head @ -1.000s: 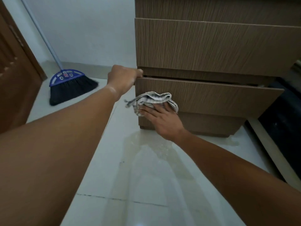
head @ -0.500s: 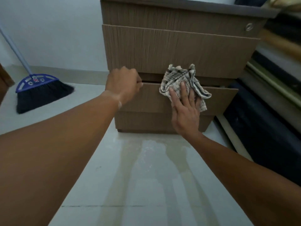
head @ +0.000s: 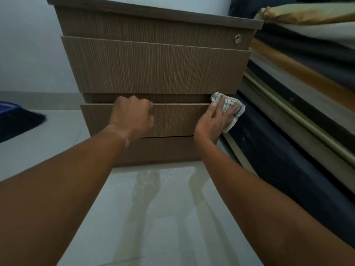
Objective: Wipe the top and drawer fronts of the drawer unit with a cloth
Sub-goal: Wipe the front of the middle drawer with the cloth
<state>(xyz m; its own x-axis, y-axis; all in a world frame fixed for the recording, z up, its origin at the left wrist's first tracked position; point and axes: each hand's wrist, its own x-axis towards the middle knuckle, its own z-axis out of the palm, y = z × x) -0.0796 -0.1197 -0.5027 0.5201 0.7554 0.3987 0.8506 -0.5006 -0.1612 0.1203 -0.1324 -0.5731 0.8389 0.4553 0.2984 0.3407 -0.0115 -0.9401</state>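
A brown wood-grain drawer unit [head: 153, 68] stands on the tiled floor in front of me. Its lowest drawer [head: 174, 120] is pulled slightly out. My left hand [head: 132, 116] grips the top edge of that drawer near the middle, fingers curled over it. My right hand [head: 213, 120] presses a checked cloth [head: 233, 109] against the drawer front's right end, the cloth bunched around the corner. A round lock [head: 237, 38] sits at the right of the top drawer front.
Stacked mattresses and bedding [head: 299, 77] lie close against the unit's right side. A blue broom head with black bristles [head: 17, 118] rests on the floor at the left. The glossy pale floor [head: 163, 208] stretches between me and the unit.
My right hand has swept the cloth along the lower drawer front from the left end to the right corner. My left hand has kept its hold on the drawer's top edge. The camera view shifted right.
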